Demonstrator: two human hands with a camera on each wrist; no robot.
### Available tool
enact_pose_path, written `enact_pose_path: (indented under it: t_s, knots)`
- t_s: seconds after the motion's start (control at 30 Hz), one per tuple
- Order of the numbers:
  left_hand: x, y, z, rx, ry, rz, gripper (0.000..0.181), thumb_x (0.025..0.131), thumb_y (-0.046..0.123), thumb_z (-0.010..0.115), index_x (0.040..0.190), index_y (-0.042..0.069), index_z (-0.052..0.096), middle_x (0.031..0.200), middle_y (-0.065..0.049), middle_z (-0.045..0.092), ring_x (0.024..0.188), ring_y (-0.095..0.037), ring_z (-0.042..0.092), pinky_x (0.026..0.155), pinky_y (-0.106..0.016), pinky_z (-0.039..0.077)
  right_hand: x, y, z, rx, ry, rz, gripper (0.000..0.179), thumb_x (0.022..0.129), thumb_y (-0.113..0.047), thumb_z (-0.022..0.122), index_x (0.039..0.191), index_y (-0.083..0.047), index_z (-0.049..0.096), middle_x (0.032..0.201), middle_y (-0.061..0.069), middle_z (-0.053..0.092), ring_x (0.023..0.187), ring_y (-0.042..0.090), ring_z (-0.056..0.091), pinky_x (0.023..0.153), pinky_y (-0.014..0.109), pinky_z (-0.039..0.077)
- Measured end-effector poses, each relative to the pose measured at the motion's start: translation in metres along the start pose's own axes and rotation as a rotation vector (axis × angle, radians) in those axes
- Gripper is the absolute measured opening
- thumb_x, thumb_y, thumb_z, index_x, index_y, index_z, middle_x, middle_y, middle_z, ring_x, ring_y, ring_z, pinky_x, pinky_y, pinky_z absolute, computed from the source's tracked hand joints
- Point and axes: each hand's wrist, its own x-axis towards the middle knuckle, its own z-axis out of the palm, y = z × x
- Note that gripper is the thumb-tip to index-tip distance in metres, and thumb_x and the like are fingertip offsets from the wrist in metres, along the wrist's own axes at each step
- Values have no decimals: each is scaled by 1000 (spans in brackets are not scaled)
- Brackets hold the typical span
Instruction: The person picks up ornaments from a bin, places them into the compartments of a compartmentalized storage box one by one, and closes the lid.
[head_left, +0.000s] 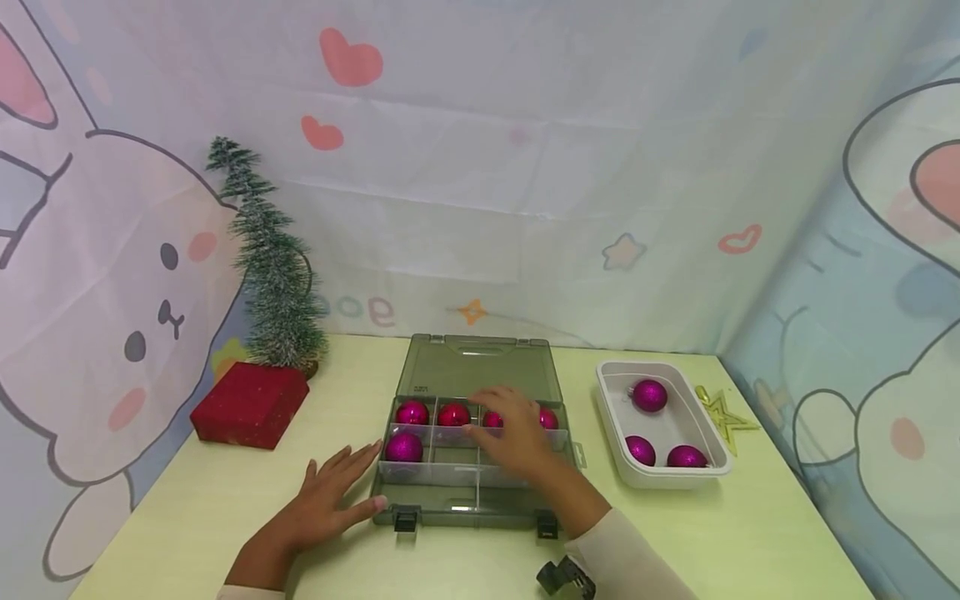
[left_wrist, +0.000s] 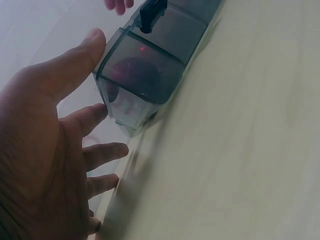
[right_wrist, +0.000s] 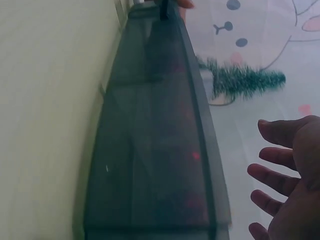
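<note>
- Right hand [head_left: 513, 429]: its grip is apart, thumb and fingers spread with a gap between, over the right part of the box [head_left: 498, 521].
- Third ball [head_left: 492, 420]: in the back row of the box, seen between that hand's thumb and forefinger in the head view; I cannot tell whether a fingertip touches it.
- Fourth ball [head_left: 549, 418]: at the box's back right corner, just right of the same hand, which covers part of it.
- Second ball [head_left: 453, 415]: in the back row, just left of the thumb.
- First ball [head_left: 412, 413]: at the box's back left corner.
- Fifth ball [head_left: 403, 447]: middle row, against the left wall.
- Left hand [head_left: 330, 500]: grip apart too, fingers spread, thumb and forefinger against the box's left side near its front corner.
- Lid [head_left: 480, 367]: open, reaching toward the desk's [head_left: 750, 533] back edge.
- Tray [head_left: 660, 479]: right of the box, with one ball [head_left: 649, 396] near its back edge, another [head_left: 640, 450] by its front left corner and a third [head_left: 686, 457] by its front right.
- Star [head_left: 718, 408]: between tray and desk's right edge.
- Red block [head_left: 251, 404]: by the desk's left edge.
- Tree [head_left: 273, 267]: behind the block, near the back left corner.
</note>
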Motion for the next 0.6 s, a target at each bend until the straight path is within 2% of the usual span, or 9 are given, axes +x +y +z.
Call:
enact_pose_path:
  t_s: [0.23,0.47,0.6]
  knots:
    - [0,1,0,-2,7,9,83,101,50,71,172,21,38,171,-21,47,161,-62,27,115,-95,-1,-9,18,-30,25,11,12,41,97,-17,84,136,-8,74,145,16,69,145,42,56,119,72,41]
    - [-1,1,1,-11,-2,-4,83,102,50,70,172,20,37,171,-22,46,161,-62,26,115,-94,-2,-21,33,-46,1,24,23,42,98,-19,84,138,-13,74,146,12,68,144,38,54,114,73,39]
    - [-2,1,0,-9,1,-1,83,102,50,70,172,20,37,172,-22,45,161,-62,26,115,-94,-2,-24,41,-56,-4,59,2,39,97,-16,84,134,-9,75,142,12,70,141,40,56,114,70,44]
